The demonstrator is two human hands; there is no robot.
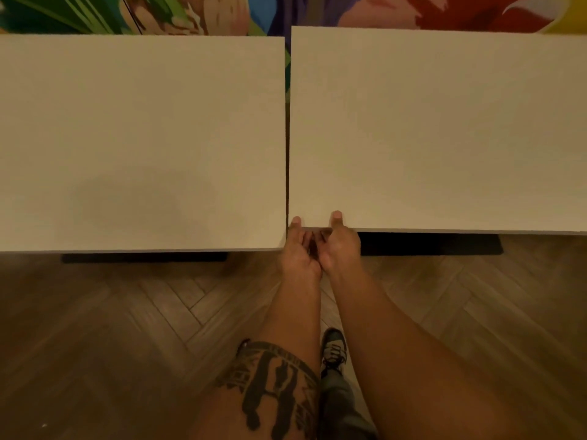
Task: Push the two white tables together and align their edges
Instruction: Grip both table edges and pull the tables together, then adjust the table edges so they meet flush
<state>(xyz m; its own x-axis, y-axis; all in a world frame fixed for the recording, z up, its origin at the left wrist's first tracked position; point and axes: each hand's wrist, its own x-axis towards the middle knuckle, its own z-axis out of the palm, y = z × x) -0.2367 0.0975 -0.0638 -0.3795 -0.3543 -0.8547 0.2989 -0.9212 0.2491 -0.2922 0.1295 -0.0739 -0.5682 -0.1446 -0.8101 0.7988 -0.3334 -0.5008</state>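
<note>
over herringbone wood flooring point(127, 312), left hand point(298, 249) and right hand point(341, 246) are gripping the right flat white rectangular tabletop point(444, 131), nearly touching the left white tabletop point(143, 138); overpulling risks pinching fingers, leaving edges staggered.

Both hands point(319, 249) palms-up, thumbs raised

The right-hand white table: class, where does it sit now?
In the head view, the right white table stands beside the left white table, set slightly farther back, both hands gripping its near-left corner.
</note>
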